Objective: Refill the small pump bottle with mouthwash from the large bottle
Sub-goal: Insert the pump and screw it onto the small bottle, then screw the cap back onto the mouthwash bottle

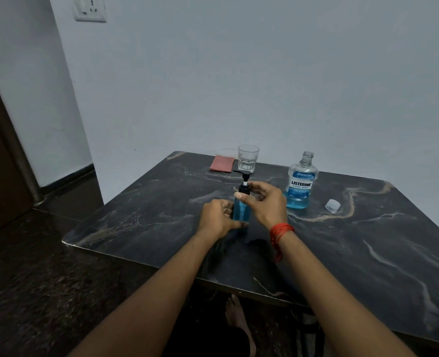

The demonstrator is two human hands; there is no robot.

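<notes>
On the dark marble table (367, 253) we see the large Listerine bottle (301, 181) standing uncapped and roughly a third full of blue mouthwash, just right of our hands, its clear cap (332, 205) lying near it. The small pump bottle (241, 204) stands upright mid-table, filled with blue liquid. Our left hand (217, 219) wraps its lower body while our right hand (263, 202) pinches the black pump collar (244, 189) between thumb and fingers.

Dim, bluish, even light; soft shadows under the hands (241, 210) on the table (367, 240); edges bend from the wide lens; slightly soft overall.
</notes>
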